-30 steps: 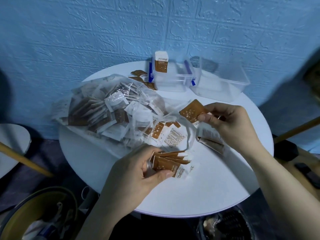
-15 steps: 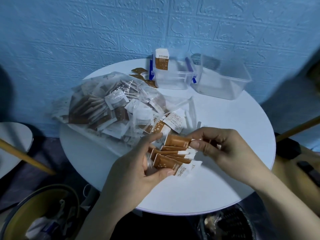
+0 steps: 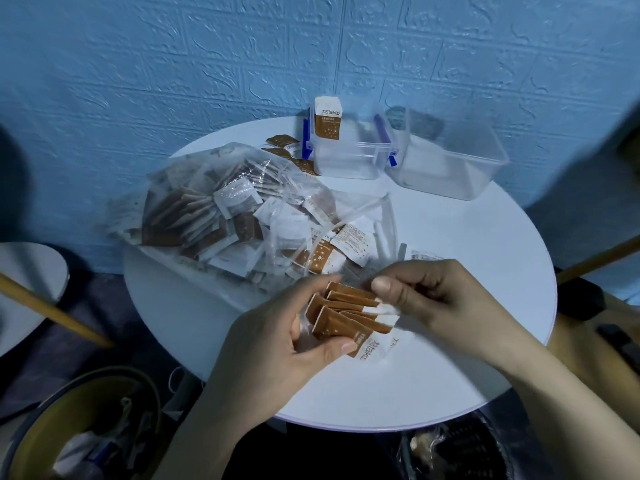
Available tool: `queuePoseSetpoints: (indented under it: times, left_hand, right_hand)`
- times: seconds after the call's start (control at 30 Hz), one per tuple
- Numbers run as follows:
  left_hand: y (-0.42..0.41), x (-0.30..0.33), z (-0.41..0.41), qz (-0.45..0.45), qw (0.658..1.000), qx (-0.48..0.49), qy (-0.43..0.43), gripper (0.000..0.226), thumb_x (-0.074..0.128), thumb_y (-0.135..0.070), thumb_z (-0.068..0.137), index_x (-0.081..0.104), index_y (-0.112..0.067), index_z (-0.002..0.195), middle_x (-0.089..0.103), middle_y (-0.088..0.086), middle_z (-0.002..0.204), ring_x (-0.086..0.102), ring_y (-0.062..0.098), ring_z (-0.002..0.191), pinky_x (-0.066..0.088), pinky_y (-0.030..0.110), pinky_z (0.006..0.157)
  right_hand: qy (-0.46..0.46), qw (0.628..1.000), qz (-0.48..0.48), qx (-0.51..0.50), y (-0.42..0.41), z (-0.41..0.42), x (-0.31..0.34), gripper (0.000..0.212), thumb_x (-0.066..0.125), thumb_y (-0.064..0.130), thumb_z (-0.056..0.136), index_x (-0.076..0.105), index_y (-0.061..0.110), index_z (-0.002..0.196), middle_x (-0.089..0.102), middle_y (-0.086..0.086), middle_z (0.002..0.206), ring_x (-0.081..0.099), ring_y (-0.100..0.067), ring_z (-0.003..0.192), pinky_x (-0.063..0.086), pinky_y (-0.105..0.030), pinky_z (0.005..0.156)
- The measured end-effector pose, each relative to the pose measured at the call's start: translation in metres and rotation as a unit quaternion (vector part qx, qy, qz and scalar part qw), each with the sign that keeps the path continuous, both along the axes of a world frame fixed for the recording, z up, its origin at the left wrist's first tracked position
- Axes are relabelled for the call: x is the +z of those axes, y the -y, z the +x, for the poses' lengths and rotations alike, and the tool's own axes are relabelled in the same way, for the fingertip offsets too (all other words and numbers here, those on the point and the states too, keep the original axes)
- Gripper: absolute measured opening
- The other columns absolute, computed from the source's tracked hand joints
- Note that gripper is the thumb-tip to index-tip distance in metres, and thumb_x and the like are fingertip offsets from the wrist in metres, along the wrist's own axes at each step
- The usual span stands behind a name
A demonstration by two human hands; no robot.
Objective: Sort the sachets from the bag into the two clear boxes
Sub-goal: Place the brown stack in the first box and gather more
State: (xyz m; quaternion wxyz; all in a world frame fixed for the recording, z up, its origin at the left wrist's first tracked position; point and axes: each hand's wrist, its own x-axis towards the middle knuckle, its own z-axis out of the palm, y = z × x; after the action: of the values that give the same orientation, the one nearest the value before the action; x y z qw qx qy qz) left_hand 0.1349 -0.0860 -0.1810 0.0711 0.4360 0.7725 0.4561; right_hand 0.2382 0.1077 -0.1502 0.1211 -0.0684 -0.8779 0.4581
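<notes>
Head view: both hands' curled fingers (image 3: 412,289) around one fanned sachet stack (image 3: 349,315).

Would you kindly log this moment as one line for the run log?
left hand: holds sachet stack | right hand: pinches top sachet | bag: full | boxes: almost empty

Single head-worn wide-angle view, looking forward and down from above the round white surface (image 3: 450,375); hands close at the bottom, blue wall (image 3: 173,64) fills the top. No second view.
</notes>
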Motion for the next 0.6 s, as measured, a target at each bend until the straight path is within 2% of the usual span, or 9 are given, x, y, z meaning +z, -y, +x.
queuePoseSetpoints:
  times: [0.03,0.1,0.17,0.27,0.33,0.37,0.43,0.5,0.6]
  left_hand:
    - [0.000,-0.001,-0.001,-0.003,1.000,0.002,0.002,0.058,0.072,-0.058,0.064,0.050,-0.049,0.117,0.050,-0.021,0.056,0.046,0.006,0.046,0.035,0.013,0.045]
    - [-0.001,-0.003,-0.001,-0.004,1.000,0.006,0.005,0.051,0.078,-0.054,0.064,0.055,-0.045,0.108,0.048,-0.017,0.052,0.045,0.007,0.045,0.032,0.013,0.044]
    - [-0.001,-0.004,-0.001,-0.003,1.000,0.006,0.015,0.046,0.081,-0.053,0.065,0.058,-0.040,0.103,0.048,-0.017,0.051,0.045,0.006,0.045,0.033,0.015,0.044]
    - [0.000,-0.005,0.000,0.004,1.000,0.005,0.025,0.046,0.069,-0.061,0.062,0.058,-0.040,0.102,0.047,-0.016,0.051,0.043,0.006,0.045,0.036,0.022,0.045]
    - [0.000,-0.004,0.000,0.007,0.999,0.004,0.032,0.046,0.067,-0.060,0.062,0.057,-0.041,0.102,0.046,-0.015,0.051,0.042,0.006,0.045,0.035,0.023,0.046]
    - [0.000,-0.004,0.000,0.008,0.999,0.004,0.034,0.046,0.068,-0.060,0.062,0.057,-0.042,0.103,0.046,-0.015,0.051,0.041,0.006,0.045,0.035,0.022,0.046]
    - [0.000,-0.003,0.000,0.008,0.999,0.005,0.033,0.047,0.068,-0.061,0.061,0.056,-0.044,0.104,0.047,-0.015,0.051,0.042,0.005,0.045,0.034,0.021,0.045]
    - [0.000,-0.003,0.000,0.006,0.999,0.006,0.032,0.046,0.074,-0.055,0.064,0.056,-0.043,0.104,0.048,-0.017,0.052,0.042,0.005,0.045,0.032,0.016,0.044]
    - [0.000,-0.001,0.000,-0.003,1.000,0.007,0.022,0.045,0.077,-0.052,0.065,0.056,-0.041,0.104,0.048,-0.018,0.052,0.043,0.005,0.045,0.030,0.014,0.044]
  right_hand:
    - [-0.016,0.999,0.011,-0.033,-0.001,-0.004,0.002,0.040,0.055,0.058,0.088,0.073,0.022,0.086,0.064,-0.008,0.068,0.053,-0.028,0.060,0.040,-0.037,0.054]
    - [-0.031,0.991,0.065,-0.111,-0.003,-0.017,0.005,0.029,0.061,0.053,0.084,0.072,0.026,0.083,0.063,0.011,0.068,0.044,-0.007,0.054,0.034,-0.026,0.054]
    - [0.005,0.975,0.156,-0.155,-0.005,-0.031,0.009,0.028,0.065,0.055,0.079,0.070,0.031,0.093,0.061,0.018,0.081,0.045,-0.003,0.068,0.035,-0.026,0.063]
    - [0.121,0.944,0.270,-0.148,-0.003,-0.048,0.012,0.057,0.067,0.060,0.077,0.059,0.030,0.124,0.059,0.012,0.103,0.049,-0.012,0.102,0.042,-0.033,0.080]
    - [0.150,0.928,0.304,-0.155,-0.003,-0.055,0.010,0.054,0.065,0.055,0.083,0.055,0.029,0.129,0.062,0.003,0.116,0.050,-0.019,0.112,0.042,-0.034,0.084]
    - [0.142,0.928,0.303,-0.166,-0.004,-0.056,0.009,0.045,0.063,0.049,0.087,0.058,0.029,0.126,0.063,0.001,0.115,0.053,-0.021,0.110,0.043,-0.034,0.083]
    - [0.091,0.943,0.261,-0.184,-0.009,-0.053,0.007,0.023,0.062,0.037,0.089,0.067,0.026,0.108,0.070,0.000,0.098,0.060,-0.023,0.092,0.048,-0.036,0.077]
    - [0.033,0.966,0.160,-0.201,-0.016,-0.049,0.007,0.008,0.064,0.025,0.089,0.070,0.020,0.091,0.068,0.004,0.071,0.059,-0.016,0.068,0.049,-0.034,0.065]
    - [-0.013,0.981,-0.040,-0.188,-0.020,-0.040,0.014,0.009,0.062,0.010,0.093,0.069,0.014,0.087,0.058,0.013,0.051,0.045,-0.002,0.043,0.036,-0.014,0.046]
